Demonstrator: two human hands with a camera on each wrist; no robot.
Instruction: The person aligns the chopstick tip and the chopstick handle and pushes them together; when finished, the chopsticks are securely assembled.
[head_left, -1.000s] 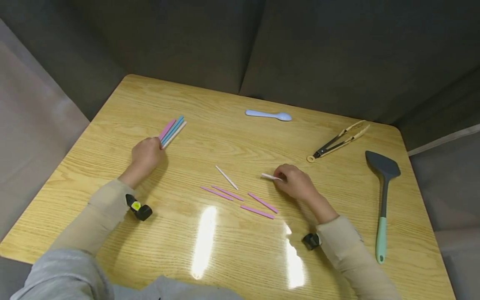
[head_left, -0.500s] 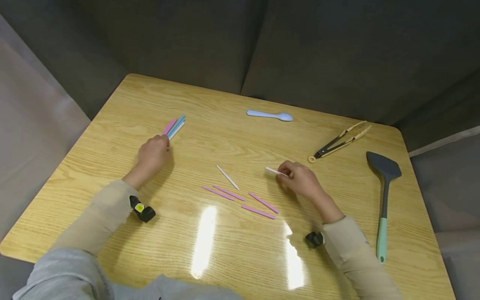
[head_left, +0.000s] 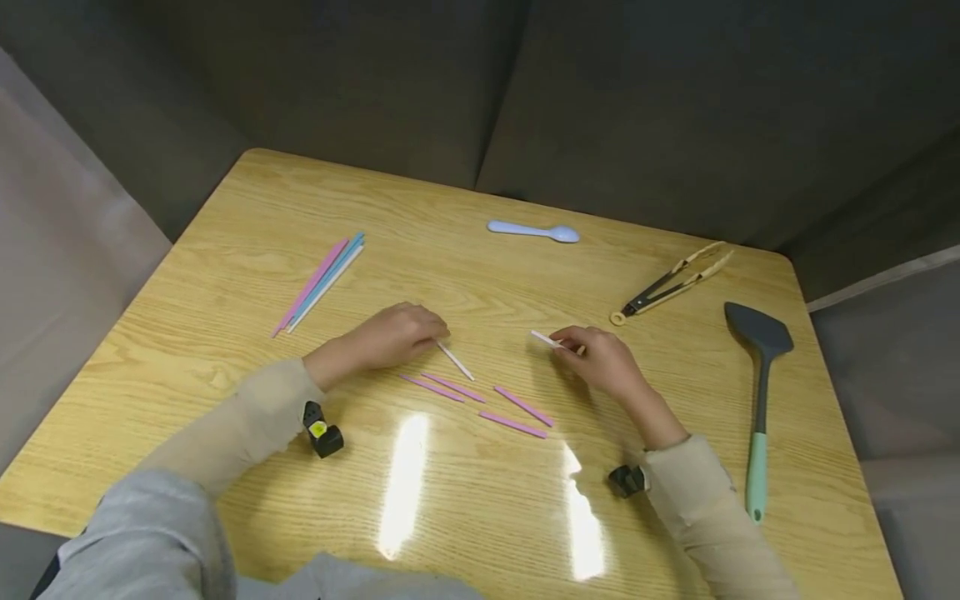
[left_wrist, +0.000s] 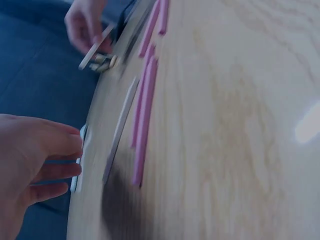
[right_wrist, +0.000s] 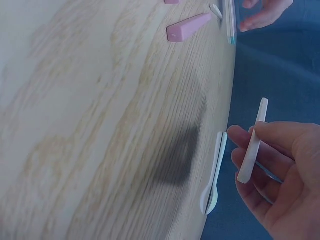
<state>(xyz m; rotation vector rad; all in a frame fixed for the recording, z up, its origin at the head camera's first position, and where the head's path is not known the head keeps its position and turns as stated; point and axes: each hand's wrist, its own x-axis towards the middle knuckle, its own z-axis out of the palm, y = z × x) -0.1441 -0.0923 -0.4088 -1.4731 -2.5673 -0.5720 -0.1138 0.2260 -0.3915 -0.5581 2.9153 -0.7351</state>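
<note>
In the head view my right hand [head_left: 600, 360] pinches a slim white stick [head_left: 544, 338] between thumb and fingers, above the table. The right wrist view shows this white stick [right_wrist: 254, 145] tilted, with a squared lower end. My left hand [head_left: 393, 335] hovers by the upper end of another white stick [head_left: 457, 362] lying on the table. In the left wrist view the left hand [left_wrist: 42, 165] has loosely bent fingers, apart from that white stick [left_wrist: 120, 131]. Several pink sticks [head_left: 523, 406] lie between the hands, nearer the body.
A bundle of pink, blue and white sticks [head_left: 318, 283] lies at the left. A pale blue spoon [head_left: 532, 231] is near the back edge. Tongs [head_left: 671, 283] and a dark spatula with a green handle [head_left: 761, 408] lie at the right.
My left hand has let go of the pink, blue and white bundle and moved right to the loose white stick. The right hand still pinches its white stick, nearly unmoved.
</note>
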